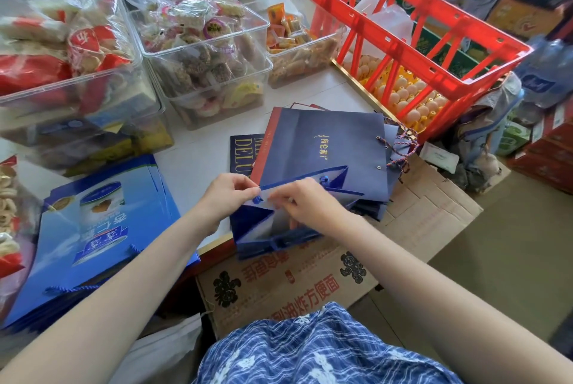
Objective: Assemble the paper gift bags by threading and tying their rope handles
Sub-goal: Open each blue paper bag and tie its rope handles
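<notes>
While both hands' fingers point(248, 189) pinch (seemingly) rope — bag point(257, 225) open.

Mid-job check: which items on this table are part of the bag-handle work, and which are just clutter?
In the job:
- open blue bag, rim pinched by left hand and right hand
- blue rope knot
- flat navy bags
- light-blue bags

Lying about:
- snack tubs
- red crate over eggs
- cardboard box

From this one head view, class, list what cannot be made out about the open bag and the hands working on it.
- Rope end: hidden under the right hand fingers.
- Inside of the open bag: covered by that hand.
- Left hand pinch: too small to show rope or only paper.
- Bag's lower edge: blurred.
</notes>
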A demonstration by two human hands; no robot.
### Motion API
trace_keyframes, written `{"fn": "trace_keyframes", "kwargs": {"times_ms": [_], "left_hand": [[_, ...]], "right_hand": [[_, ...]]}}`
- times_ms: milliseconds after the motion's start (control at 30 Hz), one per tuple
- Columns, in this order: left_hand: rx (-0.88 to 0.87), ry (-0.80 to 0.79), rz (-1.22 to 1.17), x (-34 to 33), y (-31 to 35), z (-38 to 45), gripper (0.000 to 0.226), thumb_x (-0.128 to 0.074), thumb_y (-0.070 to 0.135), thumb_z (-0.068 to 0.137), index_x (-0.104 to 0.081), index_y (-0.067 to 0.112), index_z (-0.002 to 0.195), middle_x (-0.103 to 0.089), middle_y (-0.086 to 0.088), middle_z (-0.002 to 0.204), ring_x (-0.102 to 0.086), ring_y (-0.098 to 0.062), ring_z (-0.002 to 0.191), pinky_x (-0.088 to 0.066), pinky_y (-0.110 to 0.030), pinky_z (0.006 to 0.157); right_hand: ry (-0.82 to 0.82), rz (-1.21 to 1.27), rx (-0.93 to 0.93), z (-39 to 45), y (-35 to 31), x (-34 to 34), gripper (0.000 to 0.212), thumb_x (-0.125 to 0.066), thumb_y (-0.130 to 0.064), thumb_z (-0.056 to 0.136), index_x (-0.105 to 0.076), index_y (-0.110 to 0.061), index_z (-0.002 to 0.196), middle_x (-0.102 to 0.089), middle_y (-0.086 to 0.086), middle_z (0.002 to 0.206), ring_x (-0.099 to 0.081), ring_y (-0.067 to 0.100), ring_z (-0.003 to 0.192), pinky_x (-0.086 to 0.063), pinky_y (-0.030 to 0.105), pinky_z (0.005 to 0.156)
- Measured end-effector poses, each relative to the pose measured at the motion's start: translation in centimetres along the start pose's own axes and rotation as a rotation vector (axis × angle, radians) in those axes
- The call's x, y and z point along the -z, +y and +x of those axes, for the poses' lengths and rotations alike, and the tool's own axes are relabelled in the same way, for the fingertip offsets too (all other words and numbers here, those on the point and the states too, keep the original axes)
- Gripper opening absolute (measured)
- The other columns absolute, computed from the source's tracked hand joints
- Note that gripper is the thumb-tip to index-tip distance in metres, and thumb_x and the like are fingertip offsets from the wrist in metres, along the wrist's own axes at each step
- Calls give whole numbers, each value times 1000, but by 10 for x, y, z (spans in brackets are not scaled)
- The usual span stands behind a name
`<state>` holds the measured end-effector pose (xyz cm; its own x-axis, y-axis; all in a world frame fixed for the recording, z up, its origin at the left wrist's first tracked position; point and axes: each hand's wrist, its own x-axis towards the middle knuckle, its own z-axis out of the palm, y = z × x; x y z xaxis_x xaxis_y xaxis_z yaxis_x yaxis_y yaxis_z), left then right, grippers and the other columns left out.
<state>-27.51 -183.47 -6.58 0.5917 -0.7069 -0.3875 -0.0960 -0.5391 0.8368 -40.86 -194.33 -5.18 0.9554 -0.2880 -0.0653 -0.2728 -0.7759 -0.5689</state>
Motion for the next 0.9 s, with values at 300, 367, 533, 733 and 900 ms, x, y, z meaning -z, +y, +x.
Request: {"fn": "trace_keyframes", "kwargs": {"times_ms": [300,367,533,733,900], "left_hand": [[24,29,-161,-5,11,-10,24,-46,29,97,-65,18,87,-64,2,92,-56,-8,86,-48,-16,65],[26,6,-164,0,9,-11,27,-42,29,99,-66,18,92,-63,3,97,-55,-6,90,-44,-15,66],[-36,-105,-132,14,-4,-18,15,-52,16,95,-65,21,97,-66,-3,102,-59,-15,98,-46,-25,84],[24,67,-129,24,-16,-15,22,-48,7,94,-64,21,88,-64,-3,89,-56,-16,84,-44,-25,67],[72,29,-195,21,-22,-18,23,-49,5,94,-62,21,85,-63,-6,86,-55,-18,83,-42,-24,67]], "right_hand": [[294,115,-189,9,-17,-23,22,-71,-29,82,-69,-11,96,-71,4,93,-62,15,82,-53,31,79],[308,108,-209,12,-21,-27,22,-70,-28,83,-68,-11,96,-70,5,95,-62,17,84,-54,32,80],[245,219,-245,22,-18,-22,13,-72,-21,82,-72,-12,90,-70,3,87,-60,13,76,-53,29,75],[239,220,-51,-1,-7,2,6,-70,-14,83,-72,-9,84,-66,-4,75,-57,10,65,-45,18,65],[88,-42,76,-21,-10,-20,18,-67,-29,85,-72,-12,87,-66,-1,83,-48,10,79,-48,33,72]]}}
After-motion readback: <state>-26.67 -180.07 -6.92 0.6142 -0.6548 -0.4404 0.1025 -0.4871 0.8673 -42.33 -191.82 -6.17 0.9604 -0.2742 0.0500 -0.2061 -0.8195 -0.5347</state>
